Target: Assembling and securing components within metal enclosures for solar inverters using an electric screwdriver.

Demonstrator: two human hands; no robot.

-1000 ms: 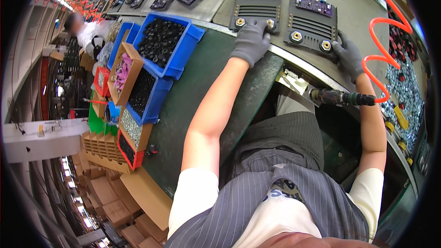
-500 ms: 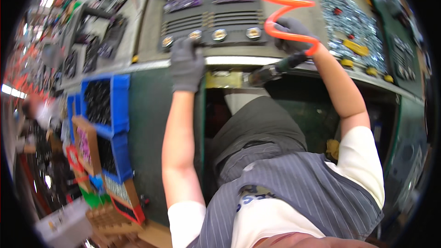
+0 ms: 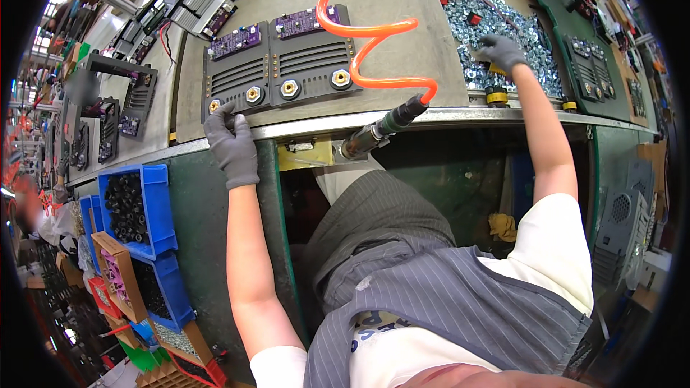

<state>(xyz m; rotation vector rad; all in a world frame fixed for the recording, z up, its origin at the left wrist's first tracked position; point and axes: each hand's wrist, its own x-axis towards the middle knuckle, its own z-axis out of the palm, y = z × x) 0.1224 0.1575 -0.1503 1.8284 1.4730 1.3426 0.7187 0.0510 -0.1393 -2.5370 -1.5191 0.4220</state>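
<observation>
Two black slotted panels [image 3: 314,63] lie side by side on the bench, with purple circuit boards [image 3: 236,41] along their far ends. Silver nuts with brass centres [image 3: 290,88] line their near edge. My left hand [image 3: 233,147], in a grey glove, has its fingers bent over the near edge of the left panel, between two nuts. My gloved right hand [image 3: 503,52] is over a heap of shiny metal nuts [image 3: 463,18] at the right, fingers curled; whatever sits at its fingertips is too small to make out.
An air-driven power tool [image 3: 368,138] rests at the bench's front edge, its orange coiled hose [image 3: 388,80] looping over the right panel. Blue bins [image 3: 159,205] of black parts stand at the left. More panels [image 3: 591,65] lie far right.
My right hand has moved from beside the right panel, behind the hose, out to the metal heap. My left hand stays at the panel edge. The whole view has shifted.
</observation>
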